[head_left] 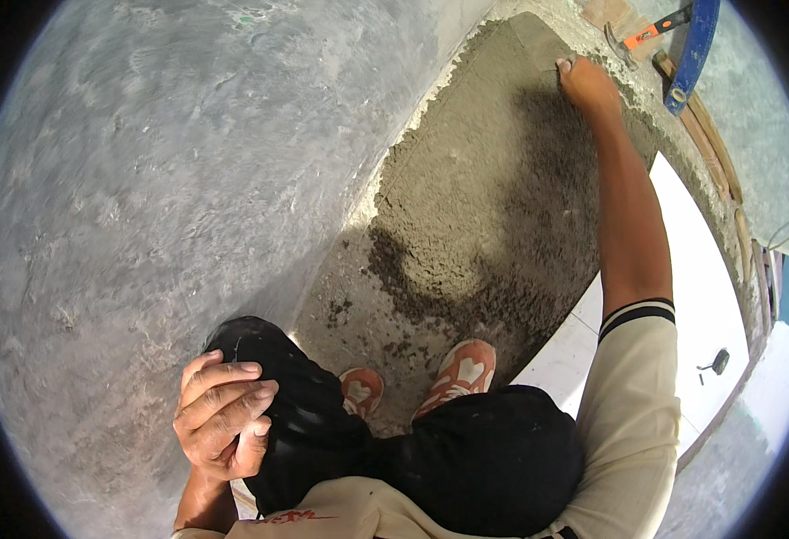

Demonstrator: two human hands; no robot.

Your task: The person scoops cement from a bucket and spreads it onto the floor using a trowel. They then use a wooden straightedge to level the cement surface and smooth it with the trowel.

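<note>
My right hand point(589, 87) reaches to the far end of a bed of wet grey mortar point(466, 162), closed round the handle of what looks like a flat trowel point(538, 45). The trowel's mortar-coloured blade lies on the bed; its handle is mostly hidden by my fingers. Close to me, above my left knee, my left hand point(224, 413) is raised with its fingers curled in toward the thumb, nothing visible in them. The mortar is smoother toward the far end and rough and crumbly near my shoes point(466, 368).
A smooth grey plastered wall point(161, 162) rises along the left. White tiles point(695, 296) lie to the right, with a small dark object point(720, 362) on them. Beyond the mortar at far right are an orange-and-black hammer point(651, 34), a blue level point(695, 58) and wooden strips point(709, 148).
</note>
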